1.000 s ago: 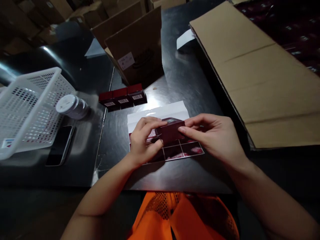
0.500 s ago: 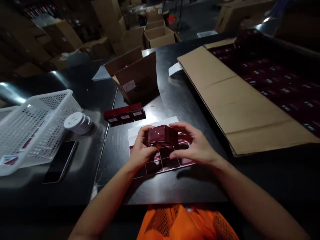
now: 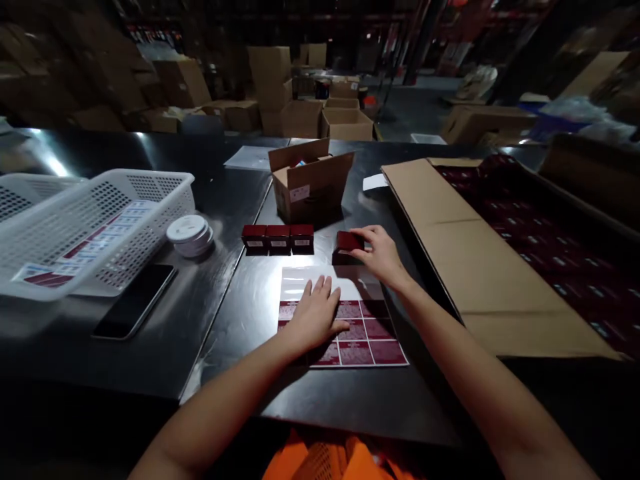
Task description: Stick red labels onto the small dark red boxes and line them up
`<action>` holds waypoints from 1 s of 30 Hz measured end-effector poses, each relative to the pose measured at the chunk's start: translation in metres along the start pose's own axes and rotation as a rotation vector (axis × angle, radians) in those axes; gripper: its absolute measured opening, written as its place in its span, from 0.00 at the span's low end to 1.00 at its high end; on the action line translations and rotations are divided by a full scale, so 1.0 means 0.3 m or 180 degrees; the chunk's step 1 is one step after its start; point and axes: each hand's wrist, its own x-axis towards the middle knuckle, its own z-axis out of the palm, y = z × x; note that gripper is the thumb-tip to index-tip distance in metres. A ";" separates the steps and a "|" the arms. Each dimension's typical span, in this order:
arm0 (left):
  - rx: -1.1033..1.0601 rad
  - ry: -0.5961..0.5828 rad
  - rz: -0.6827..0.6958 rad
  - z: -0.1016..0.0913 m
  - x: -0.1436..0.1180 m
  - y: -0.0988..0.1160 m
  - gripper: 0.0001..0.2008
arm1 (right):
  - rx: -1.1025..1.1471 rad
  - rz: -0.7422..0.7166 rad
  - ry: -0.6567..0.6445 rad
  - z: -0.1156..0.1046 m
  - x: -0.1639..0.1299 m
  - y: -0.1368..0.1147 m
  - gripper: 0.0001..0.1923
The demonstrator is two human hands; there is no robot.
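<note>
My right hand (image 3: 383, 255) grips a small dark red box (image 3: 347, 244) that rests on the black table, just right of a row of three like red boxes (image 3: 278, 238). My left hand (image 3: 316, 317) lies flat, fingers spread, on a sheet of dark red labels (image 3: 361, 335) in front of me. It holds nothing.
An open brown carton (image 3: 311, 180) stands behind the row. A white mesh basket (image 3: 95, 220) with label sheets, a white tape roll (image 3: 190, 235) and a phone (image 3: 134, 301) lie at the left. A large flat carton (image 3: 480, 267) of red boxes fills the right.
Both hands held the red box over the label sheet. Now my right hand has carried it forward onto the table beside the row, and my left hand has dropped flat onto the sheet.
</note>
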 end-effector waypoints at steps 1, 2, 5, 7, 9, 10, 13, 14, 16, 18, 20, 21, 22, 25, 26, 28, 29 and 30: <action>0.0026 0.0014 0.0018 0.001 0.000 0.001 0.38 | -0.0051 -0.0014 -0.0110 0.031 0.050 -0.001 0.22; 0.0040 0.0009 0.0032 0.000 -0.001 0.002 0.38 | -0.0097 -0.0036 -0.0197 0.063 0.094 -0.003 0.22; 0.0051 -0.0044 0.0026 -0.009 -0.001 0.003 0.39 | -0.0255 -0.0087 -0.0386 0.139 0.189 -0.007 0.23; 0.0038 -0.0098 0.0006 -0.017 0.000 0.006 0.39 | -0.0350 -0.0130 -0.0535 0.160 0.223 0.001 0.24; 0.0017 -0.0114 -0.0004 -0.021 0.000 0.009 0.40 | -0.0412 -0.0196 -0.0725 0.154 0.247 0.020 0.28; 0.0006 -0.0116 -0.0009 -0.022 0.001 0.011 0.40 | -0.0436 -0.0224 -0.0829 0.143 0.258 0.034 0.31; -0.0022 -0.0098 -0.0020 -0.021 0.000 0.013 0.40 | -0.0544 -0.0268 -0.1091 0.107 0.293 0.081 0.36; -0.0025 -0.0091 -0.0020 -0.021 -0.001 0.012 0.39 | -0.0596 -0.0281 -0.1147 0.101 0.304 0.096 0.34; -0.0024 -0.0082 -0.0018 -0.018 -0.001 0.011 0.39 | -0.0709 -0.0326 -0.1230 0.104 0.322 0.121 0.26; -0.0022 -0.0064 -0.0003 -0.015 0.000 0.010 0.39 | -0.0804 -0.0380 -0.1283 0.119 0.330 0.138 0.17; -0.0032 -0.0013 0.0020 -0.011 0.001 0.009 0.39 | -0.0880 -0.0424 -0.1287 0.134 0.329 0.149 0.12; -0.0039 0.0020 0.0026 -0.009 0.002 0.009 0.40 | -0.0911 -0.0440 -0.1261 0.138 0.325 0.153 0.10; -0.0045 0.0046 0.0020 -0.008 0.002 0.008 0.40 | -0.0936 -0.0455 -0.1224 0.139 0.320 0.156 0.08; -0.0098 0.0077 0.0012 -0.005 0.003 0.007 0.40 | -0.0966 -0.0525 -0.1110 0.136 0.310 0.161 0.07; -0.0118 0.0087 0.0028 -0.003 0.004 0.005 0.41 | -0.0957 -0.0580 -0.1089 0.136 0.312 0.160 0.09; -0.0163 0.0136 0.0073 0.002 0.006 0.000 0.42 | -0.0898 -0.0726 -0.1083 0.140 0.321 0.155 0.14; -0.0183 0.0166 0.0091 0.006 0.007 -0.002 0.42 | -0.0866 -0.0802 -0.1110 0.142 0.328 0.151 0.15; -0.0201 0.0188 0.0104 0.009 0.009 -0.005 0.42 | -0.0841 -0.0866 -0.1141 0.145 0.334 0.148 0.15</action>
